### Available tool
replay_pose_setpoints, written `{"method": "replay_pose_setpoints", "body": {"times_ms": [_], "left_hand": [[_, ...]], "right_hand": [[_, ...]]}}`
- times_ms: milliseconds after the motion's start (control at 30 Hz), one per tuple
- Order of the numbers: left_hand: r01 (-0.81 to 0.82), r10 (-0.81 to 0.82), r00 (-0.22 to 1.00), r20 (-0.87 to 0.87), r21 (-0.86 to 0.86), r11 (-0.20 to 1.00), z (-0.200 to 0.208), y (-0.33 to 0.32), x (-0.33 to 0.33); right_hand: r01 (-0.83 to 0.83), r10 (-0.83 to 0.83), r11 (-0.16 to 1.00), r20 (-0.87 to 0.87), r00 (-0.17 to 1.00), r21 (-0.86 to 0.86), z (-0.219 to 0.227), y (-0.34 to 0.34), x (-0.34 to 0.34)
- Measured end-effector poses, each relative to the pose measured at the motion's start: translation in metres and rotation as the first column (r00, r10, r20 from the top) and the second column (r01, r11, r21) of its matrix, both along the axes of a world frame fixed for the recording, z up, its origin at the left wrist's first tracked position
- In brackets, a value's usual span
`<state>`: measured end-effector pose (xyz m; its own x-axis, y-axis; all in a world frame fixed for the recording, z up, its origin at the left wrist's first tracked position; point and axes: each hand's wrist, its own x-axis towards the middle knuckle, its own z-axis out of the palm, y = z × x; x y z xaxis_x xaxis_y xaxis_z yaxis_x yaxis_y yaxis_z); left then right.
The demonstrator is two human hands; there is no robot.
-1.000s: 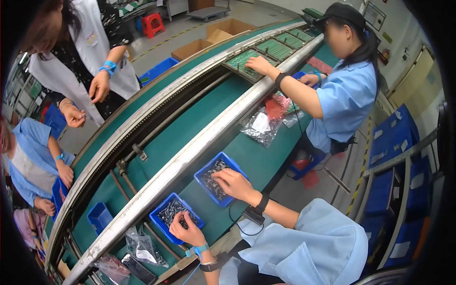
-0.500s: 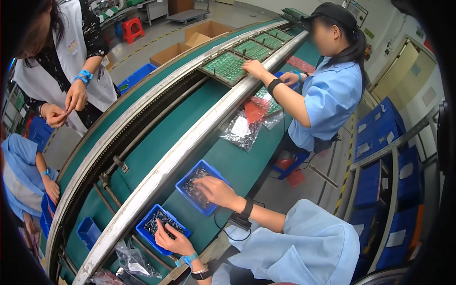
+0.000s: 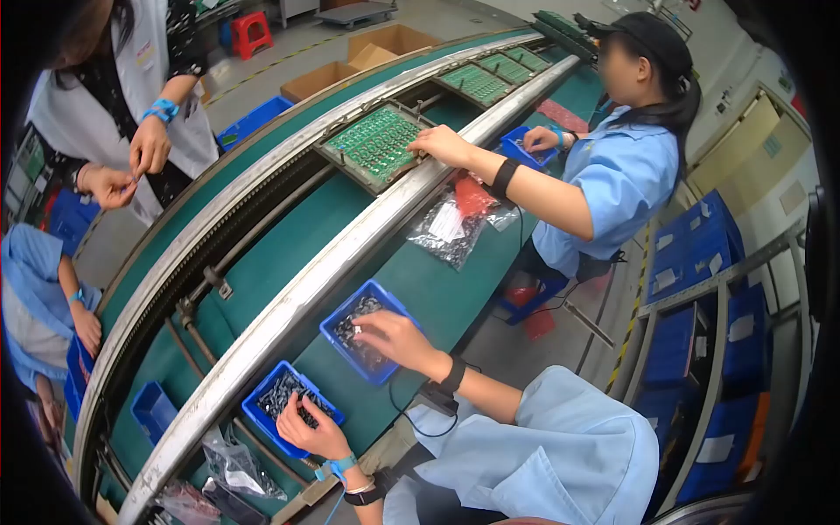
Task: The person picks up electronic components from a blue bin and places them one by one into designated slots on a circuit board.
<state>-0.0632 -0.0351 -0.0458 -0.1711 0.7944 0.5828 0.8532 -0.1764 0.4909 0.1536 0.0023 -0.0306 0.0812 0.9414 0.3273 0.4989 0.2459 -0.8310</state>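
My left hand (image 3: pixel 312 429) is over the nearer blue bin (image 3: pixel 254 418), its fingers curled together at the small dark parts (image 3: pixel 282 393). What those fingertips hold, if anything, is too small to name. My right hand (image 3: pixel 396 339) reaches over the other blue bin (image 3: pixel 378 374), which contains small greyish parts (image 3: pixel 350 308). A tiny light-coloured part (image 3: pixel 357 329) shows at its pinched thumb and fingertips. Both bins stand on the green bench top (image 3: pixel 437 315), beside the metal rail (image 3: pixel 289 319).
Across the rail, a green circuit-board panel (image 3: pixel 372 140) in a frame lies on the conveyor under a co-worker's hand (image 3: pixel 444 146). Plastic bags (image 3: pixel 448 229) lie between us. An empty-looking blue bin (image 3: pixel 159 411) sits beyond the rail. Another person's hands (image 3: pixel 131 171) are at upper left.
The nearest board panel has slid toward me, apart from the others, with the co-worker's hand at it. My left fingers have curled in; my right fingertips have lifted slightly from the parts.
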Motion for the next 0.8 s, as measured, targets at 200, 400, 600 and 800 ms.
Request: {"method": "replay_pose_setpoints", "body": {"times_ms": [200,400,600,800], "left_hand": [[0.003,0.036,0.925,0.378,-0.105,0.995,0.009,-0.005,0.002],[0.087,0.003,0.88,0.475,-0.169,0.982,0.041,-0.008,-0.006],[0.158,-0.026,0.886,0.463,-0.249,0.955,0.078,-0.007,-0.038],[0.136,-0.084,0.95,0.3,-0.158,0.978,0.107,0.024,-0.072]], "right_hand": [[-0.017,0.017,1.0,-0.012,1.0,0.016,0.018,0.004,0.001],[-0.042,0.042,0.999,0.001,0.999,-0.032,0.044,0.029,0.001],[-0.063,0.063,0.998,-0.001,0.998,0.016,0.064,0.059,0.007],[-0.132,0.118,0.988,0.166,0.979,0.08,0.11,0.12,0.02]]}}
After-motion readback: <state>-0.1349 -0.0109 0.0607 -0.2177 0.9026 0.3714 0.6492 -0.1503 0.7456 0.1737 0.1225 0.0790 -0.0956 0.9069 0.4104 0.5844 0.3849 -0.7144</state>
